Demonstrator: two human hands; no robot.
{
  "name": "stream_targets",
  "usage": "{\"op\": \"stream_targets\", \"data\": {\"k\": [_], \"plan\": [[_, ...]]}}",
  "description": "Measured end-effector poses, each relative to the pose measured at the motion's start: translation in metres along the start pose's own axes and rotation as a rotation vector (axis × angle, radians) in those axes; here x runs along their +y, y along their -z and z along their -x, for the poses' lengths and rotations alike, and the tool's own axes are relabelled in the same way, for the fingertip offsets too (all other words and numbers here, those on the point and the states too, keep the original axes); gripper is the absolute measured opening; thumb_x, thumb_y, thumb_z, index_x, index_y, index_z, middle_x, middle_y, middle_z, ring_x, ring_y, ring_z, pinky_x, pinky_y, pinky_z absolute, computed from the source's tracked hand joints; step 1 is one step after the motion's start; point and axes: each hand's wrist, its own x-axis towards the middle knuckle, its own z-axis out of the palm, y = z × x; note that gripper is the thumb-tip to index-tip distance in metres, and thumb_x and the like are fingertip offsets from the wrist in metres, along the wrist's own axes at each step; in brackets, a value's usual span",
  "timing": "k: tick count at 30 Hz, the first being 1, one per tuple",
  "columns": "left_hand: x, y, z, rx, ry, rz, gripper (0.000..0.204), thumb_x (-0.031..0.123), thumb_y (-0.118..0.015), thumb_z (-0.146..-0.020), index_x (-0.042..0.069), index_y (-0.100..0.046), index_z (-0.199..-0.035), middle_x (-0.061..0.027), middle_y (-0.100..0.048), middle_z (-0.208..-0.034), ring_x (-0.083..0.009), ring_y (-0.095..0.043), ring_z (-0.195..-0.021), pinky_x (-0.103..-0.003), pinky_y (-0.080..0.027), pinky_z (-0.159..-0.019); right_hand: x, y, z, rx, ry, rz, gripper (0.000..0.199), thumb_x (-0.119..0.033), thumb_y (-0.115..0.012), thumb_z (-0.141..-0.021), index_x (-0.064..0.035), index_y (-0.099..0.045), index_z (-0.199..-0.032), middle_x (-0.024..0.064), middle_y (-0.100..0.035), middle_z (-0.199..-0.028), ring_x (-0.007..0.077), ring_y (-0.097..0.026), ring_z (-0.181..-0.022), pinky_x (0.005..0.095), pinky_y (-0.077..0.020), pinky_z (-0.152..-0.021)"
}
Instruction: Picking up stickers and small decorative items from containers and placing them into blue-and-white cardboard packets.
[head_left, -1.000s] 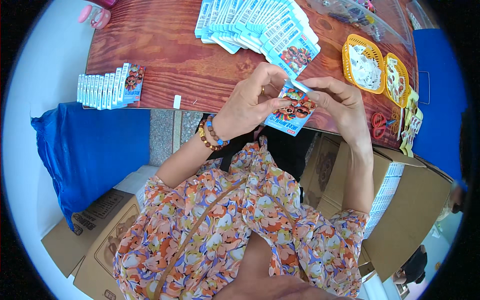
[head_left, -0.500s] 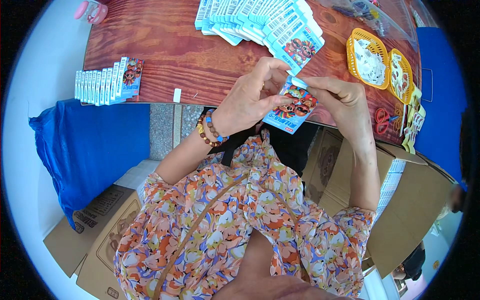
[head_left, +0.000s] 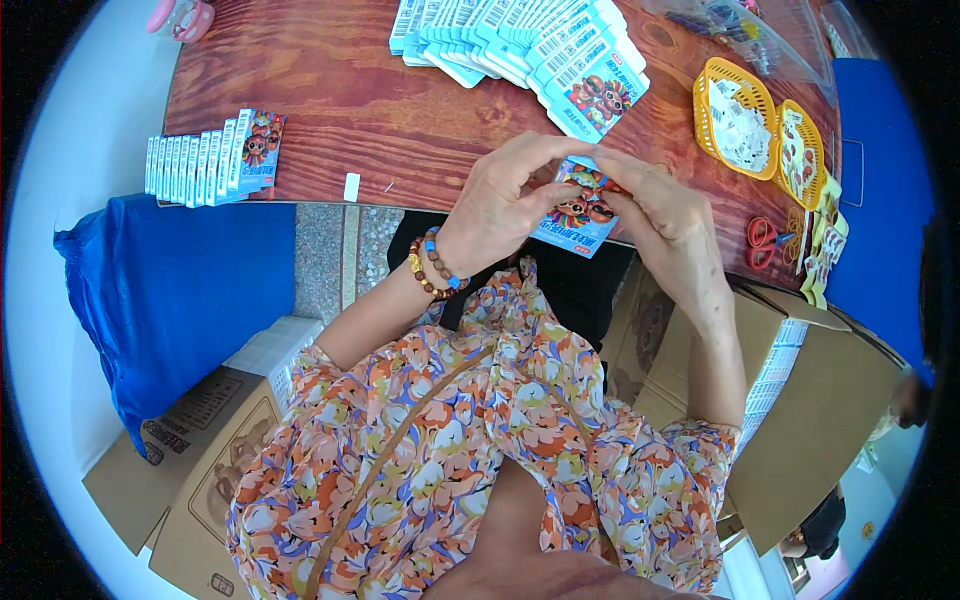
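Both my hands grip one small light-blue cardboard box (head_left: pixel 572 232) printed with colourful cartoon figures, held over the table's near edge. My left hand (head_left: pixel 510 195), a beaded bracelet on its wrist, pinches the box's left side with thumb and fingers. On the opposite side, my right hand (head_left: pixel 655 200) has its thumb on the printed front and its fingers bent over the top end. Fingers of both hands meet there and hide the top flap. Just beyond lies a fanned pile of flat, unfolded blue boxes (head_left: pixel 600 95).
At left, a row of filled-out boxes (head_left: pixel 215 160) stands on the wooden table (head_left: pixel 330 80). Yellow baskets (head_left: pixel 708 115) with small white packets and pieces sit at right, near red scissors (head_left: pixel 762 242). Open cartons (head_left: pixel 810 420) flank my lap. A blue cloth (head_left: pixel 190 300) hangs at left.
The top flap, open before, is now covered by my fingers, which have come together over it. My right hand has shifted left and its fingers have folded over the box's top.
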Motion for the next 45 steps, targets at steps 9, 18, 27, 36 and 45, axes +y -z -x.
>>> {"op": "stream_targets", "data": {"k": [9, 18, 27, 36, 45], "plan": [[0.002, 0.005, -0.001, 0.015, 0.076, 0.232, 0.036, 0.004, -0.07, -0.088, 0.007, -0.065, -0.124, -0.008, -0.067, -0.109, -0.0142, -0.067, -0.097, -0.029, -0.056, -0.08, 0.032, -0.01, 0.009, 0.085, 0.011, -0.282, 0.034, 0.006, -0.069, -0.086, -0.002, -0.07, -0.118, 0.0118, -0.067, -0.121, 0.0169, -0.067, -0.105, 0.0282, -0.0539, -0.09], [0.01, 0.037, 0.013, 0.119, -0.195, -0.3, 0.029, 0.006, -0.067, -0.086, 0.008, -0.068, -0.115, -0.0122, -0.061, -0.095, -0.0274, -0.063, -0.082, -0.034, -0.053, -0.074, 0.024, -0.017, -0.018, -0.028, -0.011, -0.227, 0.028, 0.006, -0.066, -0.088, -0.0006, -0.071, -0.115, 0.0142, -0.066, -0.123, 0.0205, -0.065, -0.11, 0.0325, -0.052, -0.095], [0.026, 0.19, 0.055, 0.479, -0.106, -1.623, 0.031, 0.014, -0.07, -0.084, 0.015, -0.07, -0.115, -0.0062, -0.061, -0.091, -0.028, -0.057, -0.09, -0.046, -0.043, -0.081, 0.038, -0.034, -0.044, 0.069, 0.027, -0.055, 0.024, 0.001, -0.063, -0.093, 0.0028, -0.068, -0.116, 0.0152, -0.064, -0.128, 0.0247, -0.06, -0.121, 0.034, -0.0468, -0.101], [-0.011, 0.217, 0.063, 0.504, 0.012, -1.62, 0.049, 0.013, -0.073, -0.085, 0.02, -0.063, -0.133, -0.0098, -0.057, -0.115, -0.0292, -0.05, -0.11, -0.05, -0.035, -0.097, 0.069, -0.057, -0.058, 0.157, -0.077, 0.503, 0.073, -0.024, -0.08, -0.082, 0.0067, -0.047, -0.138, 0.0267, -0.041, -0.149, 0.0414, -0.044, -0.135, 0.0451, -0.0367, -0.114], [0.011, 0.117, 0.039, 0.298, -0.104, -0.769, 0.048, 0.016, -0.072, -0.09, 0.007, -0.058, -0.135, -0.0147, -0.064, -0.117, -0.0298, -0.062, -0.106, -0.042, -0.05, -0.091, 0.066, -0.044, -0.028, 0.264, 0.08, 0.363, 0.035, -0.001, -0.068, -0.085, 0.0049, -0.064, -0.12, 0.0206, -0.064, -0.128, 0.0363, -0.064, -0.116, 0.0417, -0.0545, -0.095]]}}
